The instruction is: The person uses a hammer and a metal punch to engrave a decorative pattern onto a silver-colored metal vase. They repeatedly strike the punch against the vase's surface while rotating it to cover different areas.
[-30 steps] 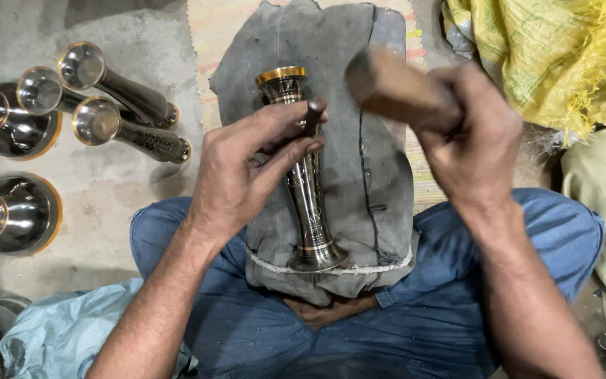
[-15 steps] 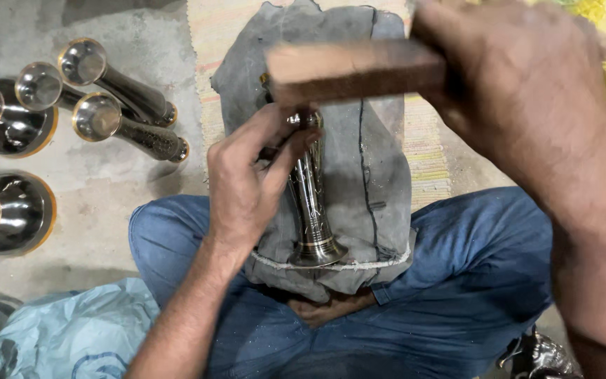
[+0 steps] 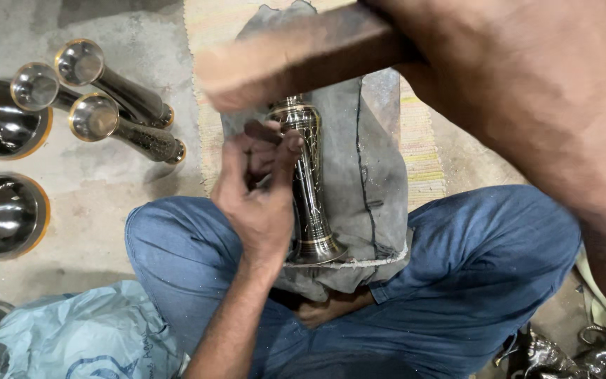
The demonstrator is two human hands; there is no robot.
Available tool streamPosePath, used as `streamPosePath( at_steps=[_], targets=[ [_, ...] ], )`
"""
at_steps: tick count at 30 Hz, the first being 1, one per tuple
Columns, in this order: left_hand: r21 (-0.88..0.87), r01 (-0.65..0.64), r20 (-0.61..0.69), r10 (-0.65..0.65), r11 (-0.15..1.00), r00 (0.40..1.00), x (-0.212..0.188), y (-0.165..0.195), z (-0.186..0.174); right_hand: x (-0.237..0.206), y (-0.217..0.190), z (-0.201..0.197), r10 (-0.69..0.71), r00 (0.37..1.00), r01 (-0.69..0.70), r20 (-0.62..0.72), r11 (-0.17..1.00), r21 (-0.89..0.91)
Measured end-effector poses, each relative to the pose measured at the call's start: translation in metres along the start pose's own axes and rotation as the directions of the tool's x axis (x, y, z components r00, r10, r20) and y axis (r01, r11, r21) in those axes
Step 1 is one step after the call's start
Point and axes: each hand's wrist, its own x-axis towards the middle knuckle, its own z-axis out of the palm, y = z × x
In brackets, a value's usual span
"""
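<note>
The person sits cross-legged in blue trousers point(image 3: 471, 281) on the floor, and a grey cloth-covered block point(image 3: 380, 175) stands between the knees; on this block lies a tall metal vase point(image 3: 308, 189), dark with fine golden engraved lines, its narrow neck pointing away from the person and its wide foot resting at the near edge of the block, just above the lap. The left hand point(image 3: 257, 193) is at the left side of the vase, about the middle of the body; its fingers point(image 3: 264, 144) are bent and pressed together around a small dark tool, whose tip touches the vase surface near the upper part; the tool itself is mostly hidden by the fingers, so I cannot tell its exact shape. The right hand point(image 3: 527, 91) is very near to the camera and fills the upper right corner; it is closed on the handle end of a wooden mallet point(image 3: 296, 52), whose blurred head is above the neck of the vase and hides the vase's top; the single fingers of this hand are not visible, only that the grip is firm around the wood. At the left, on the grey concrete floor point(image 3: 106, 196), lie three similar vases point(image 3: 124, 130) on their sides with the open mouths up, and beside them two round shiny metal bowls point(image 3: 5, 214); a light blue plastic bag point(image 3: 78, 337) lies near the left knee.
</note>
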Motion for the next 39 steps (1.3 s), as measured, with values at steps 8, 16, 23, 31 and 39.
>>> streamPosePath(
  at_steps=[8, 16, 23, 31, 39],
  targets=[
    [0.132, -0.111, -0.026, 0.116, 0.985, 0.993, -0.011, -0.015, -0.002, -0.009, -0.004, -0.008, -0.015, 0.999, 0.015, -0.045, 1.000, 0.006],
    [0.280, -0.298, 0.022, 0.304, 0.913, 0.952, -0.012, -0.021, -0.007, -0.008, -0.016, -0.017, -0.033, 0.987, 0.086, 0.159, 0.938, -0.336],
    [0.094, -0.147, 0.071, 0.141, 0.985, 0.988, -0.002, -0.008, -0.005, -0.016, -0.015, -0.008, 0.039, 0.989, -0.009, 0.139, 0.978, -0.210],
    [0.121, -0.199, 0.254, 0.164, 0.972, 0.953, 0.018, 0.015, -0.008, -0.033, -0.009, 0.004, 0.157, 0.985, -0.163, 0.074, 0.982, 0.090],
    [0.180, -0.156, 0.382, 0.077, 0.971, 0.921, 0.040, 0.027, -0.005, -0.047, -0.002, 0.031, 0.206, 0.975, -0.220, 0.078, 0.942, 0.255]
  ],
)
